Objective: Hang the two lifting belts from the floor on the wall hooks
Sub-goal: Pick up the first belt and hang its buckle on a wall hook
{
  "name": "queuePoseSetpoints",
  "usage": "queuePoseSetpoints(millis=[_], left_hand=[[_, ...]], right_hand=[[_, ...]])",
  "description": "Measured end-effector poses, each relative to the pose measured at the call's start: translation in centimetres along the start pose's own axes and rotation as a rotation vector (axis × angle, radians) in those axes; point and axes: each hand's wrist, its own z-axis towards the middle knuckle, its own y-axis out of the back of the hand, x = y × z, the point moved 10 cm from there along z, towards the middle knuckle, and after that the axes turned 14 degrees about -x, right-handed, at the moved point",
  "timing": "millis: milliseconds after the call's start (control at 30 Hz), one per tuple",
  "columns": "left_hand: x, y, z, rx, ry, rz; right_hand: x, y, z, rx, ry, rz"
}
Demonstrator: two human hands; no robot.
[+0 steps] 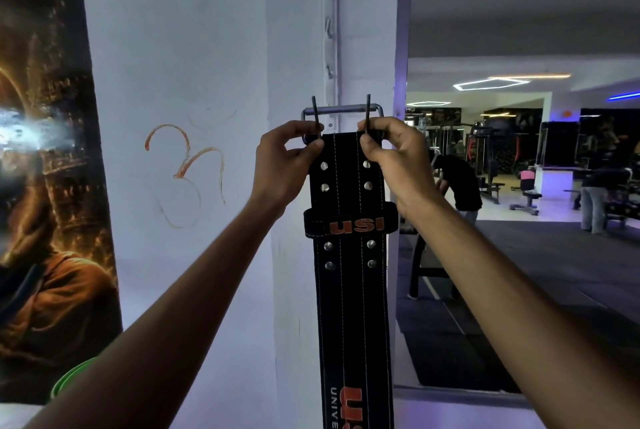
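A black lifting belt [349, 290] with orange USI lettering and silver rivets hangs straight down in front of the white pillar. Its grey metal buckle [343, 110] sits at the top, with two dark prongs pointing upward. My left hand [289, 154] pinches the left prong and belt corner. My right hand [391, 151] pinches the right prong and corner. Behind the buckle a white hook rail [330, 44] runs vertically up the pillar, with three bare hooks above the buckle. Whether the buckle rests on a hook is hidden. No second belt is in view.
A large dark poster [41, 168] covers the wall at left, beside an orange drawing [187, 172] on the white wall. To the right the gym floor opens out with benches, machines and several people [460, 186]. A green object [72, 376] shows at lower left.
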Motion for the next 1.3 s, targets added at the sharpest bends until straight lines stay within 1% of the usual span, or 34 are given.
queuePoseSetpoints(millis=[200, 500, 633, 767, 867, 967, 1100, 1200, 1300], left_hand=[[3.7, -2.3, 5.4, 0.021, -0.015, -0.049], [8.3, -3.9, 9.9, -0.022, 0.000, -0.094], [9.9, -4.6, 10.9, -0.033, 0.051, -0.083], [11.8, -5.1, 10.6, -0.009, 0.091, -0.068], [13.3, -5.2, 9.3, -0.001, 0.114, -0.095], [13.7, -5.0, 8.9, -0.012, 0.122, -0.137], [13.0, -5.1, 8.9, -0.004, 0.082, -0.124], [12.8, -4.7, 9.2, -0.058, 0.092, -0.088], [12.3, -4.5, 10.3, -0.085, 0.066, 0.016]], right_hand=[[-3.1, -2.8, 4.5, -0.043, 0.010, -0.015], [-6.8, -6.3, 8.4, -0.041, -0.002, -0.031], [-8.3, -6.8, 9.5, -0.060, -0.014, -0.020], [-10.2, -6.2, 9.6, -0.083, -0.023, -0.028], [-11.7, -6.3, 8.9, -0.043, -0.018, -0.038], [-11.4, -6.3, 8.7, -0.046, 0.065, -0.068], [-10.0, -5.7, 8.8, -0.115, 0.154, -0.021], [-9.9, -5.2, 9.1, -0.160, 0.129, 0.009], [-10.7, -5.1, 9.8, -0.191, 0.060, -0.011]])
